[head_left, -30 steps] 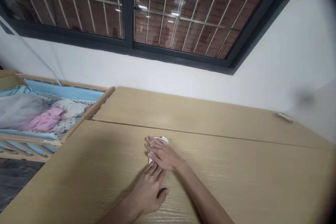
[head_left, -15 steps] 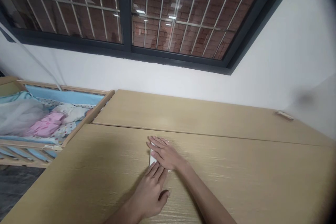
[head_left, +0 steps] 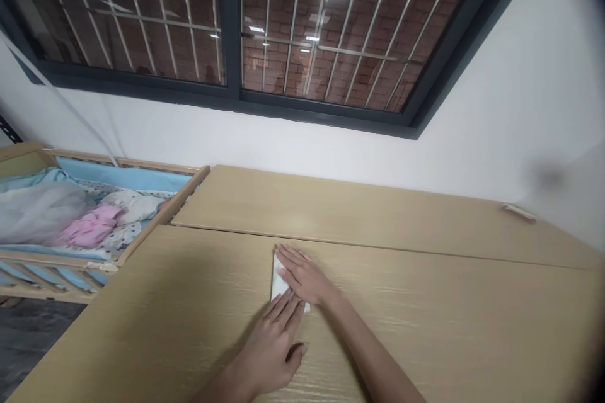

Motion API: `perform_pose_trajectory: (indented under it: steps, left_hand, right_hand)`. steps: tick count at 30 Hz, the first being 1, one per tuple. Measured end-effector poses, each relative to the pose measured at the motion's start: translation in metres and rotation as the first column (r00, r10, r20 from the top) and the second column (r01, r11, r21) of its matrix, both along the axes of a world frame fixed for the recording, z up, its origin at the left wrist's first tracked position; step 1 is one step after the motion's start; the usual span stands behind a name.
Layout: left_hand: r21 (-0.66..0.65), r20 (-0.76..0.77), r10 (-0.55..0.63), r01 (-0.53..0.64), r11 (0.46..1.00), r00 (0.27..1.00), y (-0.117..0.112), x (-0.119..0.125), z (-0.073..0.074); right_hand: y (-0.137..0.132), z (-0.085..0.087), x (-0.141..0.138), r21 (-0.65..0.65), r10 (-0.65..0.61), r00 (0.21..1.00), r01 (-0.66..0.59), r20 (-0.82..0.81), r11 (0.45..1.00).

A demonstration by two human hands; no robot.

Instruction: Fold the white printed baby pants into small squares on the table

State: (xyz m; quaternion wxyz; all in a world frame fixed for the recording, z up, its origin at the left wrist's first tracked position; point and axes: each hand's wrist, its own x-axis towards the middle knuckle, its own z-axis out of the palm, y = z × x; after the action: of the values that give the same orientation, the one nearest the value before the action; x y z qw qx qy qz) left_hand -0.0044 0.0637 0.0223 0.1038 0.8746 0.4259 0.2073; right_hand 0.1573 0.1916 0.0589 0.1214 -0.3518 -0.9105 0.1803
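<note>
White sheet (head_left: 280, 283) under right hand (head_left: 305, 278); left hand (head_left: 270, 346) fingertips over near end.

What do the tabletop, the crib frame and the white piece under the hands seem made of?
Tabletop: wood or wood-look laminate, satiny, with glossy grain-like streaks.
Crib frame: likely wood, smooth, with pale tan rails.
White piece: probably paper or tissue, matte, lying thin and flat.

- I've shifted my right fingers (head_left: 293, 259) rightward, baring more of the white sheet (head_left: 280, 280).
- Its lower-right corner, hidden a second ago, pokes out beside my left fingers (head_left: 282, 310).
</note>
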Motion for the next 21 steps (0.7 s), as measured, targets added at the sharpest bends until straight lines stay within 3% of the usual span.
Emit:
perform_pose_trajectory:
  steps: [8, 11, 13, 15, 17, 21]
  left_hand:
    - [0.031, 0.054, 0.019, -0.021, 0.999, 0.998, 0.001, -0.001, 0.005]
    - [-0.009, 0.135, 0.236, -0.237, 0.971, 0.962, 0.009, -0.005, 0.008]
    - [-0.035, 0.149, 0.426, -0.426, 0.904, 0.892, 0.015, -0.007, 0.008]
    - [-0.059, 0.133, 0.550, -0.547, 0.835, 0.825, 0.020, -0.010, 0.006]
    - [-0.086, 0.109, 0.588, -0.581, 0.809, 0.802, 0.024, -0.011, 0.003]
    - [-0.144, 0.070, 0.558, -0.545, 0.826, 0.827, 0.029, -0.011, -0.003]
  right_hand:
    - [0.007, -0.017, 0.015, -0.006, -0.209, 0.978, 0.209, 0.004, 0.978]
    - [0.009, -0.026, 0.017, 0.124, -0.369, 0.925, 0.378, -0.088, 0.918]
    - [0.011, -0.031, 0.017, 0.197, -0.465, 0.869, 0.491, -0.166, 0.848]
    - [0.011, -0.035, 0.016, 0.201, -0.490, 0.840, 0.534, -0.232, 0.821]
    - [0.011, -0.038, 0.014, 0.155, -0.465, 0.834, 0.523, -0.297, 0.838]
    - [0.010, -0.039, 0.010, 0.052, -0.433, 0.806, 0.493, -0.404, 0.868]
